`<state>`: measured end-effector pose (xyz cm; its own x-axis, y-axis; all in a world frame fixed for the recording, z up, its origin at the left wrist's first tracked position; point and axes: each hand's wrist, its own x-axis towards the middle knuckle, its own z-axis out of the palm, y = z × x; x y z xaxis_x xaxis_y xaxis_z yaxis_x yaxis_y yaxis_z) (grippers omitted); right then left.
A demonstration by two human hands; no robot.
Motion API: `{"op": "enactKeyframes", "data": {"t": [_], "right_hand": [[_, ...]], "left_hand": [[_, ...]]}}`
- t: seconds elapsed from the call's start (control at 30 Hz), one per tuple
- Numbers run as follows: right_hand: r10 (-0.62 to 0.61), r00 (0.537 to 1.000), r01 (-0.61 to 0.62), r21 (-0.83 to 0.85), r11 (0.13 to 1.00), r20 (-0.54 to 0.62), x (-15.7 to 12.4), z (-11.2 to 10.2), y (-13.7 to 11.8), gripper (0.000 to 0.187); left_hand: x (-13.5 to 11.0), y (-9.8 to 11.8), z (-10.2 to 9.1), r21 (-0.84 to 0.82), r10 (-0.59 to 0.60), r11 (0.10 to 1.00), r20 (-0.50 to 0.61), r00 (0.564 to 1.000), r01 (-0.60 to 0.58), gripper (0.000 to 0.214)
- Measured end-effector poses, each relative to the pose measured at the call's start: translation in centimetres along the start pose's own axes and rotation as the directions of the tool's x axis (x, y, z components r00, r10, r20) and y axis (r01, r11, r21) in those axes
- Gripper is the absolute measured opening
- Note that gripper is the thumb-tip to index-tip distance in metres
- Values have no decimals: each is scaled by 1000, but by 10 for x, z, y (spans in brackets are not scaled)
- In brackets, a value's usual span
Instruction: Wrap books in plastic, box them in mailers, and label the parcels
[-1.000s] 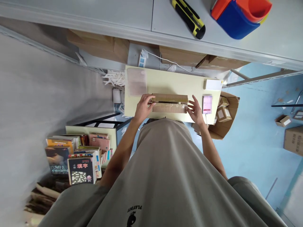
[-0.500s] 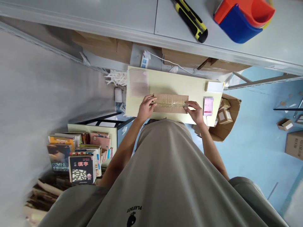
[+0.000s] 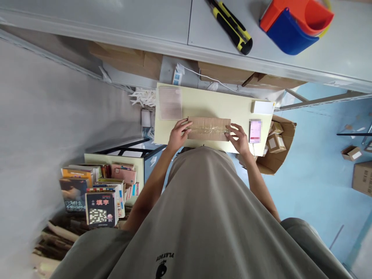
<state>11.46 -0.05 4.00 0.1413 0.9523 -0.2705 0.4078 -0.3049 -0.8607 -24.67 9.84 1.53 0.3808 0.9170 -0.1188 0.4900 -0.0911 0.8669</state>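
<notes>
A flat brown cardboard box [image 3: 203, 135] lies on the pale yellow table [image 3: 215, 102], close to my body. Shiny clear tape [image 3: 209, 130] runs lengthwise across its top. My left hand [image 3: 178, 135] grips the box's left end, fingertips on the upper edge and thumb lower down. At the opposite end, my right hand [image 3: 238, 138] has its fingers curled around the right edge, thumb and fingertips touching the box near the tape's end. The undersides of the box are hidden.
A phone [image 3: 255, 131] and a white box [image 3: 263, 107] lie on the table's right side, a translucent sheet [image 3: 170, 102] on its left. Above is a grey shelf with a utility knife [image 3: 232, 29] and an orange-blue tape dispenser [image 3: 293, 29]. Books [image 3: 100, 207] stand lower left; an open carton [image 3: 280, 155] holds small boxes.
My right fingers have loosened from a pinch at the tape's end and spread along the box's right edge. My left hand and the box stay nearly in place.
</notes>
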Motion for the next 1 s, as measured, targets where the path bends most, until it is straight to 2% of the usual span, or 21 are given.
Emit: {"op": "enactKeyframes", "data": {"t": [0.13, 0.4, 0.5, 0.57, 0.67, 0.77, 0.9, 1.0], "right_hand": [[50, 999, -51, 28, 998, 15, 2, 2, 5, 73], [71, 997, -73, 96, 993, 18, 6, 1, 3, 75], [43, 999, -44, 75, 996, 16, 5, -2, -4, 70], [-2, 1000, 2, 33, 999, -7, 5, -8, -14, 69], [-119, 991, 117, -38, 992, -57, 13, -29, -39, 62], [-283, 950, 266, -133, 955, -134, 35, -64, -76, 53], [-494, 838, 410, -329, 851, -232, 88, -120, -128, 56], [-571, 782, 407, -492, 770, -247, 143, -152, -149, 66]], "left_hand": [[4, 0, 0, 30, 1, 1000, 21, 1000, -1, 56], [6, -3, -2, 22, 11, 1000, 43, 999, -12, 51], [9, 4, -10, 43, -2, 999, 62, 998, -1, 44], [15, 16, -18, 100, 33, 994, 48, 998, -37, 39], [38, 48, -28, 176, 134, 976, 3, 991, -132, 36], [77, 96, -32, 158, 297, 944, -29, 954, -289, 36], [136, 174, -24, 87, 506, 861, -47, 861, -501, 36], [172, 227, -11, 52, 598, 802, -71, 798, -596, 35]]}}
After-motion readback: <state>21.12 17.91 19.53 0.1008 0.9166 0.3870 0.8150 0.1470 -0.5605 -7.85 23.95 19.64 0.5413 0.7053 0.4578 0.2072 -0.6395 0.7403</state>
